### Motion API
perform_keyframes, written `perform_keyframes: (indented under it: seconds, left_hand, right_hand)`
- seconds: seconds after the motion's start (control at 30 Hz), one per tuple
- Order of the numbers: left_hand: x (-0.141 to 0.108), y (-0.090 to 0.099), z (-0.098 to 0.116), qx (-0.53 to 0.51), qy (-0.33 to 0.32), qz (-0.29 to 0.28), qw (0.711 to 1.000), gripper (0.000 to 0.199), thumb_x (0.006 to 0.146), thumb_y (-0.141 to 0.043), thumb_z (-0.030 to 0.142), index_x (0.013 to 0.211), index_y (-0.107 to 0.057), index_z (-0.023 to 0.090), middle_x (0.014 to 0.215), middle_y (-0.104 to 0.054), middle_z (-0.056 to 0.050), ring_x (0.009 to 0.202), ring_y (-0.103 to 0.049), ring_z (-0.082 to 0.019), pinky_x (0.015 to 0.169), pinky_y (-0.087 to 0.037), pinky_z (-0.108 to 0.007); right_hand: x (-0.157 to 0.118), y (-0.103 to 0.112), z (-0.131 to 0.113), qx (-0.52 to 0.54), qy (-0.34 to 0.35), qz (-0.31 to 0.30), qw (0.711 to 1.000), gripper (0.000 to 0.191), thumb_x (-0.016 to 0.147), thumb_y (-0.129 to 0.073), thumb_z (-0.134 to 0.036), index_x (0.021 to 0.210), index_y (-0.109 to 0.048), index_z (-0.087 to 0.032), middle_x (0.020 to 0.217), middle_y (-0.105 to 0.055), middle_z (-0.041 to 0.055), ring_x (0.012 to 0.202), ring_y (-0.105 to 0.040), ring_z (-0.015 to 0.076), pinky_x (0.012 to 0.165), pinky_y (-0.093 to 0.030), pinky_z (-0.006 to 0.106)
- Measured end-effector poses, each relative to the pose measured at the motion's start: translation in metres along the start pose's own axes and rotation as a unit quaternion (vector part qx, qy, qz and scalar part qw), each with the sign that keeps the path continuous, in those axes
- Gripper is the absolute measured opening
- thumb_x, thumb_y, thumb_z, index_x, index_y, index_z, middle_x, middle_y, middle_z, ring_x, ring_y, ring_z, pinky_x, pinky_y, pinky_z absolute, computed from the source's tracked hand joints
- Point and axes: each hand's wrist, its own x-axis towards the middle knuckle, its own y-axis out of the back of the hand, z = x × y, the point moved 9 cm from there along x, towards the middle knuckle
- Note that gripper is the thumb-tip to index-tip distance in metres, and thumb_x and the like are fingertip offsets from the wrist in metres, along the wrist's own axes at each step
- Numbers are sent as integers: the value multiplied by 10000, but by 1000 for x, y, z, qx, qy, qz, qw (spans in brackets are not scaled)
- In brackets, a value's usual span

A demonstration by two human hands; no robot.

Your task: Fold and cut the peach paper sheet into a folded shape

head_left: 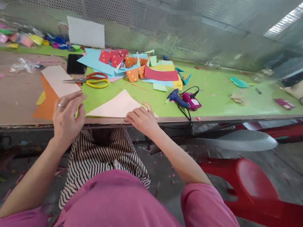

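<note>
A pale pink sheet of paper (119, 105), with a pointed top like a folded triangle, lies at the table's front edge. My right hand (142, 119) rests on its right corner, fingers stretched and lying low on the paper. Left of the sheet, my left hand (68, 115) hovers by the table edge, wearing a ring. Its fingers are bent and apart from the thumb, with nothing seen between them. Beyond that hand are scissors (97, 82) with red and yellow handles, another pale sheet (60, 79) and an orange sheet (48, 99) under it.
Cut coloured papers (160, 74) are heaped at mid-table. A blue glue gun (178, 98) lies against a magenta box (192, 101) with a black cable. A black flat item (75, 63) and colourful packets (17, 37) sit back left. Red chairs (257, 179) stand at right.
</note>
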Motion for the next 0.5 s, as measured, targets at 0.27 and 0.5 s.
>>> perform_keyframes:
  seconds: [0.27,0.5]
  left_hand:
    - [-26,-55,72,5,-197,-177,964,187,1039,-613,271,1128,-762,201,1139,-813,-88,1011,-767,-254,876,-602,-395]
    - [-3,-55,62,59,-138,-144,978,255,1056,-535,202,988,-780,213,1085,-820,-72,930,-756,-259,785,-574,-385]
  right_hand:
    - [-25,-2,-24,35,43,30,998,218,1061,-584,-401,1073,-747,-257,1049,-782,54,1024,-645,233,1087,-413,401]
    - [-9,6,-2,34,5,49,998,278,1098,-491,-284,1069,-767,-291,1002,-787,37,971,-620,229,949,-417,394]
